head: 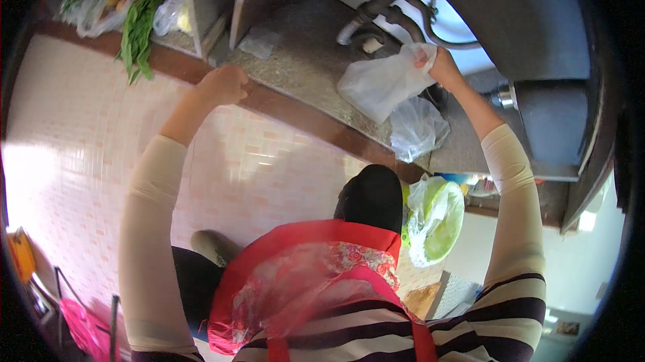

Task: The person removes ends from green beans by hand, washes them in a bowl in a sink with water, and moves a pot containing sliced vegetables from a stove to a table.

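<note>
My right hand (444, 69) grips the upper edge of a whitish translucent plastic bag (380, 82), which hangs over the cabinet floor beneath the sink. Below it, a second clear plastic bag (419, 128) lies crumpled near the cabinet's front edge. My left hand (221, 85) is at the brown front edge of the cabinet, its fingers curled; whether it holds anything is not visible. A small crumpled clear bag (259, 42) lies inside the cabinet, beyond my left hand.
Dark drain pipes (385, 2) stand at the back of the cabinet. Leafy greens (138, 29) and bagged produce (113, 4) occupy the left compartment. A lined green bin (446, 221) stands by my knee. A pink bag (88, 332) is at the lower left.
</note>
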A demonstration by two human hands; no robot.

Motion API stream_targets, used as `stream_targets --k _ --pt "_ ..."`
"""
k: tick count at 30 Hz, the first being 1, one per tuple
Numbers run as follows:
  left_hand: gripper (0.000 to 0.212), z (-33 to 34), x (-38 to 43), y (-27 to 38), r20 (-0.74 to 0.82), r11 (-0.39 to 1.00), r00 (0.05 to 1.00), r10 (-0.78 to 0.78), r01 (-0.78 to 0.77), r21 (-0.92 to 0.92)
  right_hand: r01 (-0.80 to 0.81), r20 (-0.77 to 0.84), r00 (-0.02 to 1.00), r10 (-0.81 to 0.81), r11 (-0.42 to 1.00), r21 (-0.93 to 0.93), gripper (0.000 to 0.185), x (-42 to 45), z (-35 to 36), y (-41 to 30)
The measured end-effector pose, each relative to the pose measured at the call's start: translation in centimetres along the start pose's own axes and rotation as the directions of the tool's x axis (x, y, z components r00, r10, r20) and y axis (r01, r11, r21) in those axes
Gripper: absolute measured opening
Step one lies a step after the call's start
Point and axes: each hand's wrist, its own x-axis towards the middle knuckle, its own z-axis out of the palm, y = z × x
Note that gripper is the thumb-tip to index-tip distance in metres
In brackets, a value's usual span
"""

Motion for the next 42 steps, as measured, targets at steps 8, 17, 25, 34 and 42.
stream_targets --k 8,17,25,34,42 --pt "0.040 -2.9 4.4 8.8 0.255 0.976 0.942 0.217 -0.203 -0.082 -0.311 0.058 0.951 0.305 0.935 0.172 0.020 -6.9 -6.2 -1.8" --pt "0.101 -4.9 7.5 31.0 -0.091 0.534 0.609 0.788 -0.750 -0.392 -0.355 -0.201 0.872 0.447 0.859 0.370 0.026 -22.2 -18.2 -5.2" --pt "0.121 -2.2 2.8 51.0 -0.350 0.216 0.423 0.836 -0.840 -0.498 -0.636 -0.519 0.592 0.617 0.753 0.170 0.020 -30.2 -24.9 -10.0" --pt "0.068 12.1 1.2 62.3 -0.141 0.109 0.531 0.835 -0.412 -0.905 -0.675 -0.412 0.376 0.830 0.550 0.492 0.022 -39.9 -20.7 -4.0" --pt "0.038 18.0 0.6 62.6 0.308 0.430 0.463 0.831 -0.186 -0.883 -0.462 -0.130 0.282 0.951 0.253 0.850 0.026 -49.1 -13.2 3.3"
